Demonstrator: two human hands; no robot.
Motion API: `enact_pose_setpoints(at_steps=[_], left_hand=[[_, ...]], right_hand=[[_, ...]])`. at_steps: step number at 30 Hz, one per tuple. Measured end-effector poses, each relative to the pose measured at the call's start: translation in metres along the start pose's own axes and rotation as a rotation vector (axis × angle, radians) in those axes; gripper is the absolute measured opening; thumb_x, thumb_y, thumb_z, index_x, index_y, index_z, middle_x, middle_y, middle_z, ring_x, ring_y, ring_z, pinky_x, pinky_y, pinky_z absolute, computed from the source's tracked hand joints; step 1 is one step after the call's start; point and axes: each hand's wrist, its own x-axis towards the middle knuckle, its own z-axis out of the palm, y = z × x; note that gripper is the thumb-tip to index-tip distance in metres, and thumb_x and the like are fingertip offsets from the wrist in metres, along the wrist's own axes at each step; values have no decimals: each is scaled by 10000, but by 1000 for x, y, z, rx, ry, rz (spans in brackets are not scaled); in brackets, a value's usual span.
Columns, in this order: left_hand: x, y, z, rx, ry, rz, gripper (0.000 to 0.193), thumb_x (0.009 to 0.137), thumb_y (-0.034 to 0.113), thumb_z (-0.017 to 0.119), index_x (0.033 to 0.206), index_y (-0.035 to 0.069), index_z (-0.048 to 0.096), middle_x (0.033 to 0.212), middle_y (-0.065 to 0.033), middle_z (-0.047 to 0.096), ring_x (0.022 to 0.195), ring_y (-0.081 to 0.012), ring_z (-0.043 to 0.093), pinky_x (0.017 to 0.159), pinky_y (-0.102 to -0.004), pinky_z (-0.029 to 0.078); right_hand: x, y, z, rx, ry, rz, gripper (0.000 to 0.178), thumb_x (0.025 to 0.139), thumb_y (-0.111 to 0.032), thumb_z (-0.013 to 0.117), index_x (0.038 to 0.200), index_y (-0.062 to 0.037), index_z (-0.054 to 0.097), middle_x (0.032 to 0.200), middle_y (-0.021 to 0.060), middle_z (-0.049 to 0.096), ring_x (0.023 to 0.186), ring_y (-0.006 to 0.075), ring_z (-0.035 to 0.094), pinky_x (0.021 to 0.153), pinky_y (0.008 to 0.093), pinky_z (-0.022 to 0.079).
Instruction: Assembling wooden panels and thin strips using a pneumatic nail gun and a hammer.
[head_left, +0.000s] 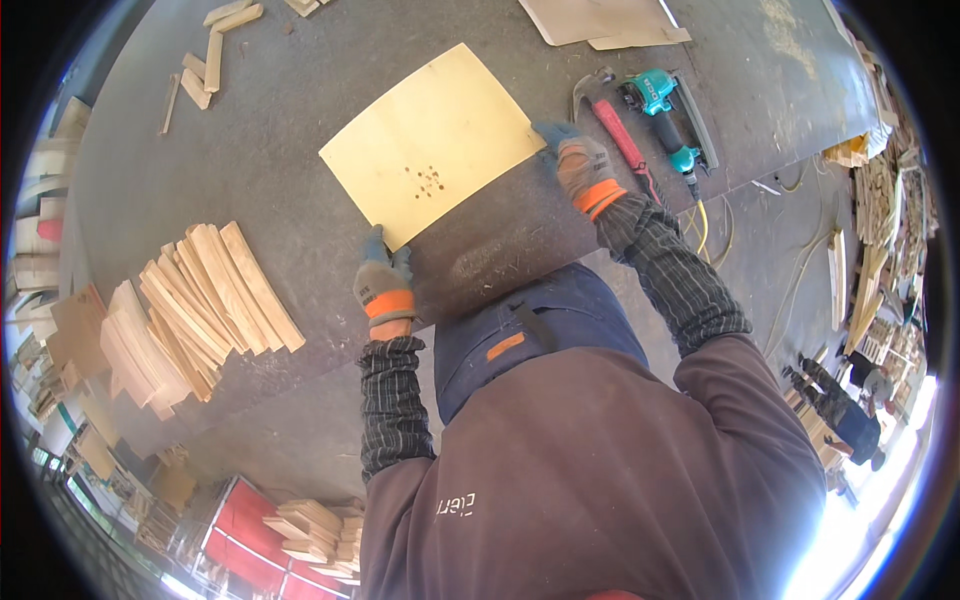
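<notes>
Plywood sheet (432,143) lies flat on the dark desk (300,110); the gloved left hand (383,278) pinches its near corner, the gloved right hand (577,160) grips its right corner, beside a hammer (615,125).

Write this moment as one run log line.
left hand: holds plywood sheet near corner | right hand: on its right edge | sheet: flat on workbench

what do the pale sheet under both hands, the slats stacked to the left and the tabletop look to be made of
The pale sheet looks like thin plywood or veneer board: flat, matte, light yellow, with a cluster of small holes. The stacked slats look like bare sawn wood, pale with no coating. The tabletop is dark grey, dull and scuffed, possibly coated board or metal; the view leaves that open.
</notes>
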Motion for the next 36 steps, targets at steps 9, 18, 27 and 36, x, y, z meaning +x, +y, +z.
enact_pose_setpoints(at_steps=[9,18,27,36], left_hand=[[10,-26,10,-51,32,74,502,889,178,786,1353,25,674,1093,-247,754,952,-427,741,805,-481,596],[5,-17,3,150,71,214,368,939,208,729,1276,62,714,1121,-217,758,948,-420,740,796,-486,596],[4,-20,11,131,162,281,276,951,201,718,1199,81,738,1143,-174,766,958,-392,748,782,-462,614],[12,-11,-3,209,-89,124,363,912,281,778,1224,99,730,1190,-195,739,998,-410,732,855,-494,595]], right_hand=[[20,20,16,127,-86,-17,443,1091,-348,492,1372,-55,668,1337,242,694,1207,410,679,1047,441,532],[18,10,13,196,-180,186,567,1079,-506,502,1333,-39,699,1297,220,731,1210,366,694,1049,402,510],[44,26,20,434,-328,568,648,1034,-574,574,1262,14,722,1194,189,764,1066,302,722,976,394,527],[22,3,-2,147,-258,253,723,1045,-643,485,1231,17,715,1165,249,755,1103,396,707,982,407,516]])
